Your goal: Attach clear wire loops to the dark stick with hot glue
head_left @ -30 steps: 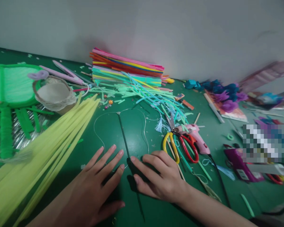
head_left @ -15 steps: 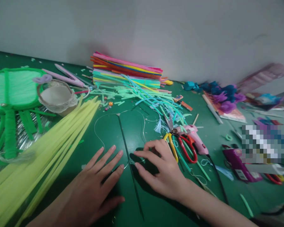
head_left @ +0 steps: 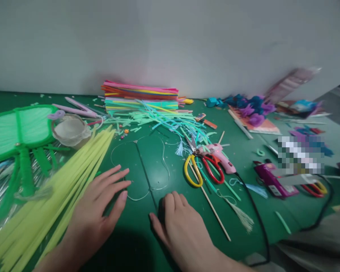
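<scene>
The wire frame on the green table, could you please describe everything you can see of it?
The wire frame is a thin silvery loop with a dark straight rod down its middle, joined at the top. It lies flat on the green table. The left hand rests at its left edge, and the right hand covers the rod's lower end.

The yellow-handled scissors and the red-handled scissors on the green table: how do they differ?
The yellow-handled scissors lie nearer the right hand; the red-handled scissors lie beside the pink glue gun. The handle loops differ in colour, yellow against red. Both rest flat on the green table, blades pointing toward the wall, untouched by either hand.
</scene>
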{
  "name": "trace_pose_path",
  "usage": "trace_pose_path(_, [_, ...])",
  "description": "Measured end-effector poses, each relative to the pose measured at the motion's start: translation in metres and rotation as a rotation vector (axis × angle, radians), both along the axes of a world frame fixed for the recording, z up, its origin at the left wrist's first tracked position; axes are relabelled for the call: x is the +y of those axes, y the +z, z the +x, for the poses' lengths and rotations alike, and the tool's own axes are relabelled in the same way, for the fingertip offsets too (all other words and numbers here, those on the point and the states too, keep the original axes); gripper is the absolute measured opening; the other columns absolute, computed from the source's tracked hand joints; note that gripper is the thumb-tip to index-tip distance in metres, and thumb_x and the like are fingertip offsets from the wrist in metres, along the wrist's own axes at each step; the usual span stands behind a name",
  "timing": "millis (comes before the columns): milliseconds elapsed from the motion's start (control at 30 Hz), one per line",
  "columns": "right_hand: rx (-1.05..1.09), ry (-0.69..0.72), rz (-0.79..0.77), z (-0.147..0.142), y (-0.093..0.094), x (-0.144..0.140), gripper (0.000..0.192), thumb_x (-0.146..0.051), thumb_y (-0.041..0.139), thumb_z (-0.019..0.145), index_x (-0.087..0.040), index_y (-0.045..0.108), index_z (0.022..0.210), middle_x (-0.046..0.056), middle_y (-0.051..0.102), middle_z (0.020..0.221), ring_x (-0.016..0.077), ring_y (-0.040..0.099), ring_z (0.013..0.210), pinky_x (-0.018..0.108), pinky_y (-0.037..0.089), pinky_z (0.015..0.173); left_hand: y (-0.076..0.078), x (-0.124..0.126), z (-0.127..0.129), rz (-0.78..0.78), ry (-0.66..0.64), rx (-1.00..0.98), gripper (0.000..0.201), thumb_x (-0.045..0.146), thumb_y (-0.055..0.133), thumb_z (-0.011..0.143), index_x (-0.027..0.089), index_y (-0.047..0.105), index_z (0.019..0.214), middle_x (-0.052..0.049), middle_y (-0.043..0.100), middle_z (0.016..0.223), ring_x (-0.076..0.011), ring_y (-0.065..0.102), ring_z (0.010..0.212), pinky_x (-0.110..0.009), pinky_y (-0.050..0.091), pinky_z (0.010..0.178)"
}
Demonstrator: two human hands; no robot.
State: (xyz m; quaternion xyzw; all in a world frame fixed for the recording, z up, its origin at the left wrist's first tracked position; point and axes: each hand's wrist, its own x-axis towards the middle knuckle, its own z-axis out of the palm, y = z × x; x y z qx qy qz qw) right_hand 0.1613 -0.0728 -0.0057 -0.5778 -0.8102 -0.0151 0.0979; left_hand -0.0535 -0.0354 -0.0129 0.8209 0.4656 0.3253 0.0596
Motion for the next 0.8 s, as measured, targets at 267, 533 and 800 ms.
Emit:
trace_pose_path(267, [-0.162, 0.024, -0.040, -0.019, -0.015, 0.004, 0.019, -0.001, 0.060, 0.074, -0.019, 0.054, 0.074, 0.007, 0.063, 0.067, 0.0226, 0.062, 0.057, 0.030, 0.042, 0.041, 0.002, 0.004, -0.004, -0.013, 0.029, -0.066, 0.020, 0.020, 0.053, 0.093, 0.025, 0.061, 0.111, -0.005, 0.067, 0.123, -0.0244, 0.053, 0.127, -0.049, 0.043, 0.106])
trace_pose_path(533, [0.184, 0.062, -0.225, -0.001, 0.025, 0.037, 0.007, -0.016, 0.060, 0.087, -0.016, 0.066, 0.090, 0.009, 0.068, 0.089, 0.0235, 0.065, 0.087, 0.033, 0.050, 0.072, 0.002, 0.004, -0.004, 0.017, 0.037, -0.065, 0.017, 0.022, 0.054, 0.093, 0.024, 0.064, 0.107, -0.005, 0.069, 0.109, -0.0240, 0.058, 0.113, -0.044, 0.046, 0.098])
trace_pose_path(800, [0.301, 0.226, -0.352, 0.018, 0.026, 0.077, 0.012, -0.014, 0.072, 0.081, -0.020, 0.074, 0.090, 0.003, 0.071, 0.087, 0.0187, 0.062, 0.090, 0.031, 0.047, 0.083, 0.001, 0.002, 0.025, -0.067, 0.059, 0.102, 0.017, 0.036, 0.062, 0.088, 0.024, 0.069, 0.097, -0.007, 0.064, 0.095, -0.0291, 0.052, 0.101, -0.051, 0.044, 0.090])
